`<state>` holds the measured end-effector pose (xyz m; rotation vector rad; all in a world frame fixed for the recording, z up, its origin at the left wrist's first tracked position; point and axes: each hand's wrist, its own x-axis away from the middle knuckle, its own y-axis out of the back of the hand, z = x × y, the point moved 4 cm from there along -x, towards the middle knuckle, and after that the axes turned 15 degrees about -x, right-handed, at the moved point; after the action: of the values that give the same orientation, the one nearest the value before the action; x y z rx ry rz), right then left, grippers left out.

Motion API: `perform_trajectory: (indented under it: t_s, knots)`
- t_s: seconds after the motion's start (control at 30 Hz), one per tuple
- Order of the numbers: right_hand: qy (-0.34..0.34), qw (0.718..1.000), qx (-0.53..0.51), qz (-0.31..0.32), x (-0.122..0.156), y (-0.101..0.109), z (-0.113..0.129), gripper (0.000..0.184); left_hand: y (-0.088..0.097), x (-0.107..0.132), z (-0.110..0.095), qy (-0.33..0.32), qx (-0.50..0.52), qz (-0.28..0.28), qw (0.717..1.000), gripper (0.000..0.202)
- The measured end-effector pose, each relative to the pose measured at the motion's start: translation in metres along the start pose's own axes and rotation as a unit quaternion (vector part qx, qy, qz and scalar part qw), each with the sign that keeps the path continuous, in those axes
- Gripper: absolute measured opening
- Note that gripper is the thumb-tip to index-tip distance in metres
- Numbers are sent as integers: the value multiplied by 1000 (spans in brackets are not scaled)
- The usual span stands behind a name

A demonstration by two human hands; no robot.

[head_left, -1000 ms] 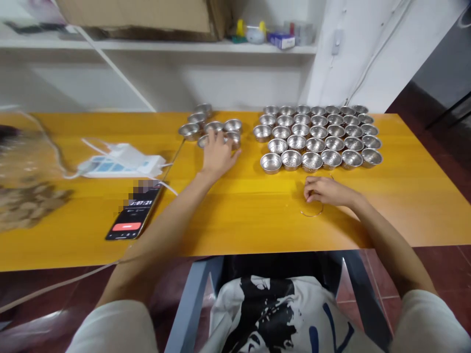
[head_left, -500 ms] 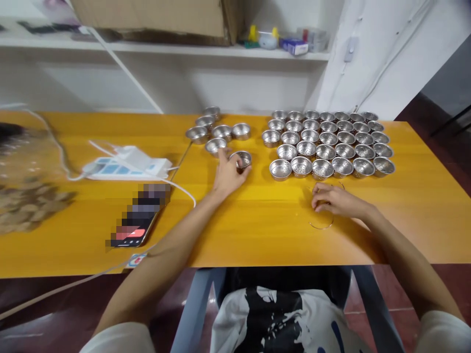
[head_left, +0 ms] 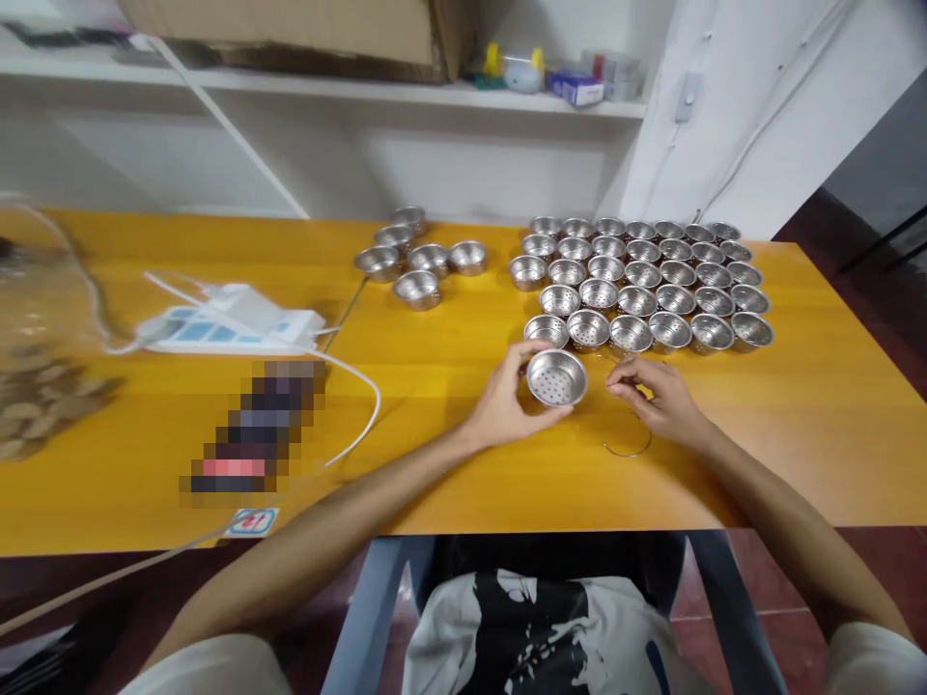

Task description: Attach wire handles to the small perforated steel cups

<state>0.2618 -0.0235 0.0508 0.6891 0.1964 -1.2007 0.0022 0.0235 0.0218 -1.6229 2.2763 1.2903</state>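
My left hand (head_left: 511,401) is closed around the side of a small round metal strainer cup (head_left: 556,378), its perforated bottom facing up toward me. The cup is tilted slightly and hangs just in front of the nearest row of cups. Close by on the right, my right hand (head_left: 656,391) has its thumb and fingertips pressed together in a pinch. What sits between those fingertips is too small to make out. A thin curved wire (head_left: 627,454) shows just below the right hand, and another fine strand is near its fingertips.
Rows of similar perforated cups (head_left: 637,301) fill the back right of the yellow table (head_left: 449,483). Several more cups (head_left: 417,290) stand loosely at back centre. A power strip (head_left: 232,330) with white cables, a phone (head_left: 253,425) and a pile of brown pieces (head_left: 43,396) lie left.
My left hand has taken a cup from the loose group and brought it right and nearer, beside my right hand. The right hand's fingertips have come together, staying near the wire.
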Motion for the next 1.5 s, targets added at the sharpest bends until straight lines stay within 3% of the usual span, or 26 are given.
perform_trajectory:
  t_s: [0.1, 0.2, 0.33, 0.57, 0.73, 0.83, 1.0, 1.13, 1.37, 1.5]
  knots:
    - [42, 999, -22, -23, 0, -6, 9, 12, -14, 5, -3, -19, 88, 97, 991, 95]
    - [50, 997, -54, -39, -2, -7, 16, 14, -11, 4, -1, -2, 141, 148, 979, 94]
    - [39, 995, -68, -56, -3, -8, 24, 15, -7, 2, 1, 20, 183, 160, 970, 91]
    - [56, 991, 6, -124, 6, -4, 21, 24, -11, 3, -1, 6, 176, 169, 970, 97]
    - [8, 993, 22, -114, 4, -2, 10, 24, -13, 4, 0, -8, 147, 164, 975, 101]
    - [-70, 994, -23, -76, 3, -9, 0, 17, -13, 5, -1, -11, 113, 159, 981, 103]
    - [-185, 976, -115, -11, 5, -30, -13, 34, -12, 7, -6, -15, 49, 164, 985, 103]
    - [-247, 953, -173, -19, 8, -37, -19, 41, -12, 7, -8, -20, 30, 163, 986, 100]
    - [-267, 935, -230, -33, 7, -37, -23, 46, -13, 6, -6, -23, 44, 167, 985, 97]
    - [-277, 923, -265, -33, 4, -37, -22, 45, -13, 4, -7, -25, 92, 203, 975, 91]
